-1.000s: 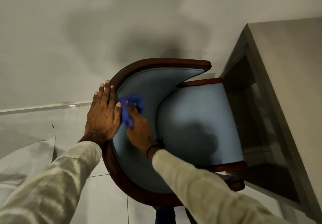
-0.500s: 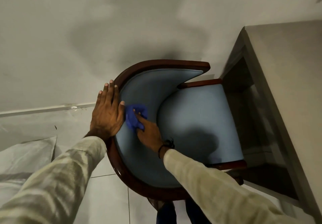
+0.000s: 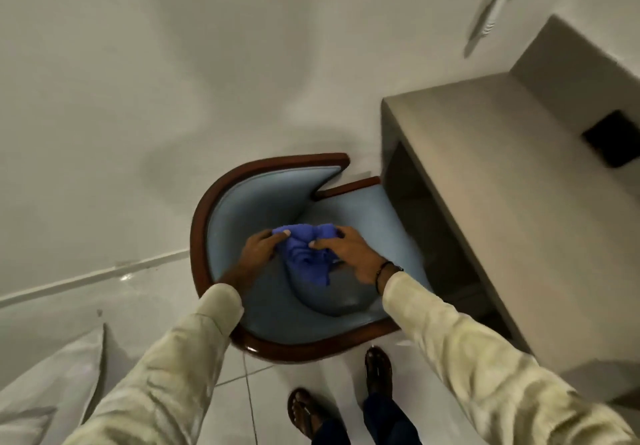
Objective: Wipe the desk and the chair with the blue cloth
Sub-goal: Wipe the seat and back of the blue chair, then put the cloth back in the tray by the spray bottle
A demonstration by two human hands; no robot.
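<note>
The chair (image 3: 242,209) has light blue padding and a curved dark wooden rim, and it stands on the floor below me, pushed partly under the desk. The blue cloth (image 3: 304,250) is bunched up above the seat. My left hand (image 3: 258,249) pinches its left edge. My right hand (image 3: 349,252) grips its right side, a dark band on the wrist. The grey desk (image 3: 502,174) stands to the right, its top bare except for a dark square opening (image 3: 611,138).
A pale wall fills the upper left, meeting the tiled floor at a white skirting strip (image 3: 93,276). A white pillow or bedding corner (image 3: 52,385) lies at lower left. My sandalled feet (image 3: 377,372) stand just behind the chair.
My left hand left the chair's rim and took hold of the cloth. My right hand lifted the cloth off the backrest to above the seat. My view pulled back and higher.
</note>
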